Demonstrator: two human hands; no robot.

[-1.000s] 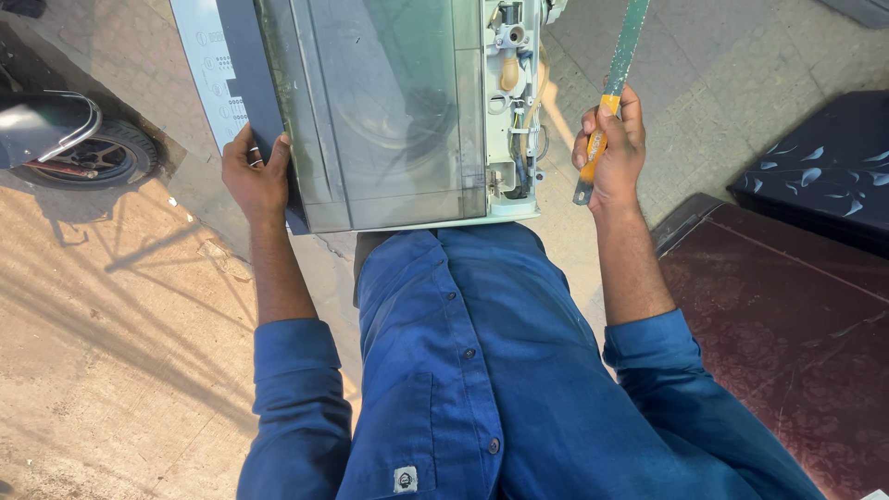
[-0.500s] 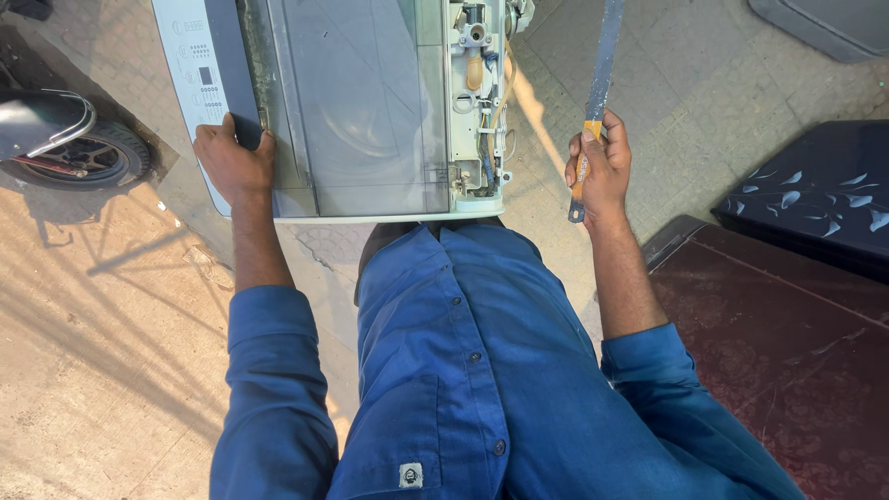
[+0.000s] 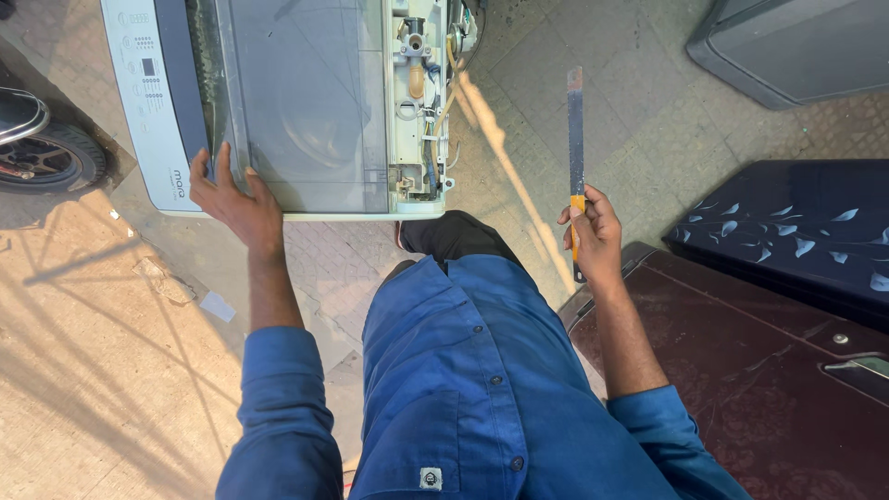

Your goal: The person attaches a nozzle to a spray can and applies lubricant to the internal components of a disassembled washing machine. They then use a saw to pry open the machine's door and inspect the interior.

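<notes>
A top-loading washing machine (image 3: 157,120) stands in front of me, white body with a clear grey lid (image 3: 306,102). Its back panel is off, so hoses and small parts (image 3: 421,102) show along the right side. My left hand (image 3: 231,199) rests on the lid's near left corner, fingers spread over the dark frame. My right hand (image 3: 593,231) is held out to the right of the machine, closed on the yellow handle of a long flat metal tool (image 3: 575,130) that points away from me. I wear a blue shirt and dark trousers.
A dark maroon appliance top (image 3: 741,389) lies at my right, with a dark blue patterned one (image 3: 787,231) behind it and a grey casing (image 3: 796,46) at the top right. A scooter wheel (image 3: 42,157) sits at the left edge. The floor is paved stone.
The view has tilted so the machine sits higher and further left. My left hand slid from the machine's left edge onto the lid corner. My right hand with the tool moved away from the machine, to the right.
</notes>
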